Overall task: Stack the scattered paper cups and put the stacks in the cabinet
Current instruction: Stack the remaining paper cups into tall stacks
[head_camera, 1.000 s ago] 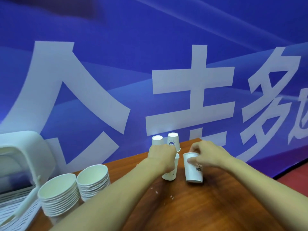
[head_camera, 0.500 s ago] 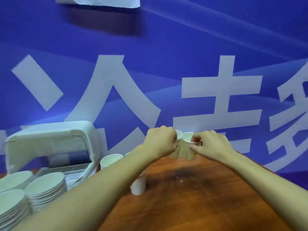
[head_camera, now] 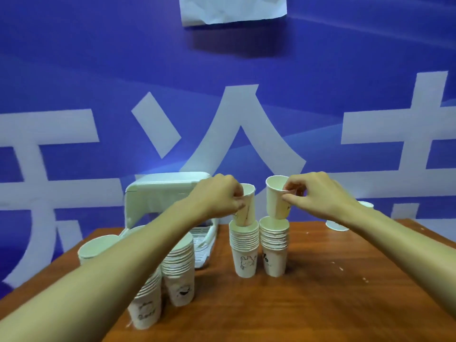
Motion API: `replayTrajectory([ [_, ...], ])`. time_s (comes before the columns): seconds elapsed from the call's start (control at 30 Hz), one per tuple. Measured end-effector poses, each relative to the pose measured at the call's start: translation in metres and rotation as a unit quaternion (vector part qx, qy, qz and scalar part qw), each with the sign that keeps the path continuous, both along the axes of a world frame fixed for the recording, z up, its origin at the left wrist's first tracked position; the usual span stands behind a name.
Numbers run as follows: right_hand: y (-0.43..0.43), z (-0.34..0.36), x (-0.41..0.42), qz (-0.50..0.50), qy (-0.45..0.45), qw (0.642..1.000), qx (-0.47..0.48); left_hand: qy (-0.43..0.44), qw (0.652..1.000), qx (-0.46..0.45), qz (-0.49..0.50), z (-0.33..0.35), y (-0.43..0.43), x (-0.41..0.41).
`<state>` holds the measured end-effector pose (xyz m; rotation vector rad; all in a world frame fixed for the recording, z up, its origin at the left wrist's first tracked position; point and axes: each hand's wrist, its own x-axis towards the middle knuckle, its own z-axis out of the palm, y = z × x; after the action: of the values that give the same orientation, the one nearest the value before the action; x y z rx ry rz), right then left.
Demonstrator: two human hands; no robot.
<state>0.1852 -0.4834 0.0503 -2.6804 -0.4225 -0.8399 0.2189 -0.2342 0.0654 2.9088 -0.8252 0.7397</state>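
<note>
My left hand [head_camera: 219, 197] pinches the rim of a white paper cup [head_camera: 245, 208], whose base sits in the mouth of a cup stack [head_camera: 244, 250] with a rabbit drawing. My right hand [head_camera: 313, 197] grips another white cup [head_camera: 276, 199] by its rim, just above a second stack [head_camera: 274, 248] beside the first. Two more stacks [head_camera: 179, 272] [head_camera: 145, 307] stand nearer on the left, partly behind my left forearm. A white cabinet [head_camera: 162, 191] with a raised lid stands at the back left.
The wooden table [head_camera: 308, 304] ends at a blue wall with large white characters. Loose cups [head_camera: 336, 224] lie at the far right behind my right wrist. A stack of wider cups [head_camera: 97, 246] stands at the left edge. A white sheet [head_camera: 232, 8] hangs on the wall.
Both hands have carried their cups leftward from the far table edge to above the two middle stacks. The view has swung left, bringing the stacks and cabinet into sight.
</note>
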Motion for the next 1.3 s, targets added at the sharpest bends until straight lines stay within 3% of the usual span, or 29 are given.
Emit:
replayTrajectory([
  [0.2, 0.01, -0.004, 0.0, 0.013, 0.012, 1.0, -0.003, 0.017, 0.998, 0.054, -0.002, -0.018, -0.005, 0.002],
  [0.43, 0.01, -0.018, 0.008, 0.006, 0.039, 0.999, -0.005, 0.197, 0.979, 0.053, -0.008, -0.054, -0.013, 0.016],
  [0.6, 0.017, -0.052, 0.014, 0.02, 0.129, 0.989, -0.063, 0.204, 0.977, 0.061, -0.019, -0.055, -0.016, 0.024],
  [0.67, 0.018, -0.067, 0.016, 0.032, 0.149, 0.988, -0.034, 0.208, 0.975, 0.072, -0.021, -0.055, -0.017, 0.027],
  [0.77, 0.018, -0.074, 0.016, 0.045, 0.152, 0.987, 0.023, 0.212, 0.974, 0.074, -0.026, -0.056, -0.017, 0.027],
  [1.3, 0.018, -0.089, 0.015, 0.05, 0.131, 0.987, 0.076, 0.213, 0.972, 0.096, -0.017, -0.053, -0.022, 0.019],
])
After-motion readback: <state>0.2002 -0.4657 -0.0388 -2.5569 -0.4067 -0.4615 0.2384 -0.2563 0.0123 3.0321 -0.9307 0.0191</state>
